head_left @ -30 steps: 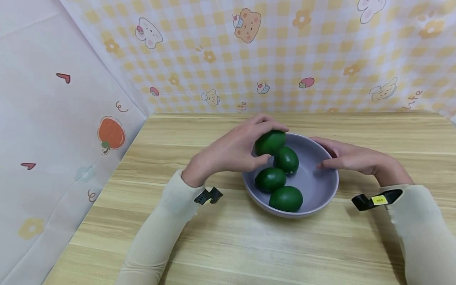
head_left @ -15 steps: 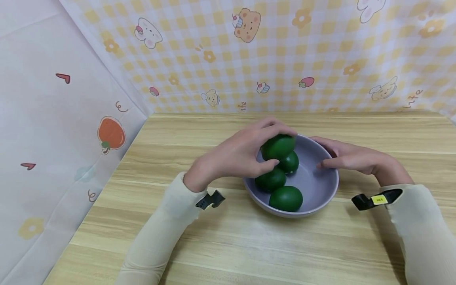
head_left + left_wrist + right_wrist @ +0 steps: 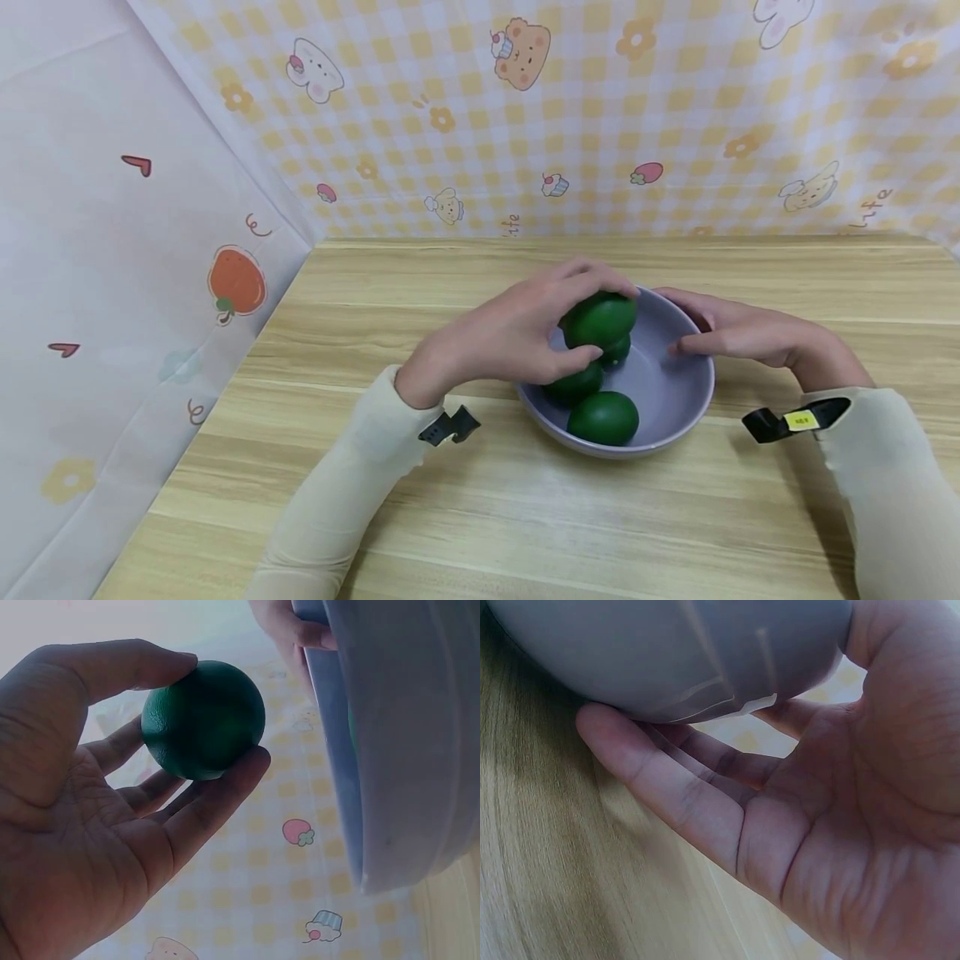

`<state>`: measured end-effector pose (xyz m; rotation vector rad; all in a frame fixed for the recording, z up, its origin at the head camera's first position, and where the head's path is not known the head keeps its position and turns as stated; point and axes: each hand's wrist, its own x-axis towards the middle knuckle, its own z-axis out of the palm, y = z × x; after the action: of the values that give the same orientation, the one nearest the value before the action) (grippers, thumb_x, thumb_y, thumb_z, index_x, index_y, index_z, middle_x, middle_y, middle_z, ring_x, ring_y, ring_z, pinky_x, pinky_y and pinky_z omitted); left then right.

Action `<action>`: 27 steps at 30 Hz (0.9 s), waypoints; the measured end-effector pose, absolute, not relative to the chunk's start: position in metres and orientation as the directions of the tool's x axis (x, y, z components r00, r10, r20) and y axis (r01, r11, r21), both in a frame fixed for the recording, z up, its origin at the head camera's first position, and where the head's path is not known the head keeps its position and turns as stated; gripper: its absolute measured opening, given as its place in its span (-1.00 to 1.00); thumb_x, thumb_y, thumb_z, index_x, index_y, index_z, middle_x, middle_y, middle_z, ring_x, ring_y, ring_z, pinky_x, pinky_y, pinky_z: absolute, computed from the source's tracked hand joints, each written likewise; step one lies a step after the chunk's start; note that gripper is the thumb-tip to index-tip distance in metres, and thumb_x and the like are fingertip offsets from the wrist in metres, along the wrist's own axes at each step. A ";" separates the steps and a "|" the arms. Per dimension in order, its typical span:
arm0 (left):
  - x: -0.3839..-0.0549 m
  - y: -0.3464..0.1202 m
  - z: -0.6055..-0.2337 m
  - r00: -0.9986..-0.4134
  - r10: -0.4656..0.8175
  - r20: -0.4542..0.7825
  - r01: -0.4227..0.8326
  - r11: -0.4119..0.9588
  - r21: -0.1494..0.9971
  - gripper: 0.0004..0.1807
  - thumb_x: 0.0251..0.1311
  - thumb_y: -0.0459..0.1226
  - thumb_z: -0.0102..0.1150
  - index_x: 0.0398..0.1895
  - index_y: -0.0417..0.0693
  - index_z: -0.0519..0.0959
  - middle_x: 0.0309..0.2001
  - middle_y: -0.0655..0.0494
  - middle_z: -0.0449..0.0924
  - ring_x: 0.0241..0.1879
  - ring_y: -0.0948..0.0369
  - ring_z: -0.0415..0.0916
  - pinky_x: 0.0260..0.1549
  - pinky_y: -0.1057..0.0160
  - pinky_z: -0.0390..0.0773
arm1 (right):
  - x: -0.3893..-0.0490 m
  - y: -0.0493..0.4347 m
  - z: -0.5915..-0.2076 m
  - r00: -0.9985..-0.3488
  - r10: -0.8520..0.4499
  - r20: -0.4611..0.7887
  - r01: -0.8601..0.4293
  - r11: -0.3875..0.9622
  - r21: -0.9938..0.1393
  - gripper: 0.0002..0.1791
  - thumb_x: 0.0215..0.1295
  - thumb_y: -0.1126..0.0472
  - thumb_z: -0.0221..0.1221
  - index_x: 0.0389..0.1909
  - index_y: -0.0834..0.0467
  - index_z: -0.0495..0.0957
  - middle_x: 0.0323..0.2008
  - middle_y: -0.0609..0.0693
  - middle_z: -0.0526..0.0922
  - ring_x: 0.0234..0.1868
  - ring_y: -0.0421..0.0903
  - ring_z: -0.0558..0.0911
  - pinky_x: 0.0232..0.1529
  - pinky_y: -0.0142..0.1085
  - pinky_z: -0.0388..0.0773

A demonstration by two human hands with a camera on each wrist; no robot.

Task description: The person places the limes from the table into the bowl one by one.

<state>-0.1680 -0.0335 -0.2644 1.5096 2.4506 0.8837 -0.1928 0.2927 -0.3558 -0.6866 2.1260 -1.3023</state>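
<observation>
In the head view, a round mauve-grey bowl point(image 3: 663, 400) stands on the wooden table with three dark green limes inside, the front lime point(image 3: 603, 418) fully visible. My left hand point(image 3: 517, 329) holds another lime point(image 3: 603, 320) over the bowl's far left part, partly covering the limes below. The left wrist view shows this lime point(image 3: 204, 720) pinched between thumb and fingertips, beside the bowl wall point(image 3: 412, 750). On the bowl's right side my right hand point(image 3: 750, 337) grips the rim, thumb inside. Its fingers point(image 3: 675, 787) lie along the bowl's outer underside in the right wrist view.
The light wooden table point(image 3: 480, 517) runs back to a yellow-checked cloth point(image 3: 592, 100) with cartoon prints. A white printed sheet point(image 3: 112, 292) rises along the table's left edge. A black strap with a camera point(image 3: 450, 427) sits on the left sleeve, another point(image 3: 795, 419) on the right.
My left hand has moved right and slightly toward the near side with its lime, from the bowl's left rim to over the other limes. The right hand and bowl stay in place.
</observation>
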 end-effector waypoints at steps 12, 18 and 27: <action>-0.169 -0.035 -0.266 -0.515 0.843 0.157 0.727 0.333 0.600 -0.49 0.43 -0.33 0.20 0.42 0.00 0.48 0.39 0.11 0.44 0.24 0.29 0.47 0.07 0.30 0.70 | -0.191 0.292 -0.350 -0.740 -0.632 -0.229 -0.100 0.440 -0.892 -0.26 0.49 0.21 0.14 0.63 0.04 0.13 0.40 0.16 0.43 0.24 -0.11 0.58 0.14 -0.38 0.58; -0.170 -0.034 -0.266 -0.516 0.845 0.140 0.744 0.361 0.562 -0.54 0.46 -0.29 0.20 0.39 0.01 0.51 0.37 0.12 0.50 0.22 0.28 0.48 0.12 0.25 0.66 | -0.191 0.295 -0.351 -0.737 -0.640 -0.215 -0.105 0.423 -0.900 -0.25 0.46 0.23 0.13 0.62 0.06 0.14 0.38 0.17 0.45 0.22 -0.09 0.58 0.14 -0.37 0.57; -0.173 -0.034 -0.268 -0.541 0.832 0.124 0.744 0.405 0.531 -0.55 0.50 -0.25 0.18 0.41 -0.01 0.50 0.37 0.11 0.55 0.31 0.28 0.52 0.39 0.35 0.45 | -0.193 0.299 -0.353 -0.747 -0.630 -0.213 -0.093 0.416 -0.905 -0.23 0.43 0.24 0.13 0.63 0.12 0.13 0.34 0.21 0.44 0.17 -0.08 0.59 0.08 -0.34 0.61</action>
<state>-0.1734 -0.0340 -0.2678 1.4122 2.4946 0.8164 -0.1927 0.2992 -0.3531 -0.6112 2.1396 -1.3190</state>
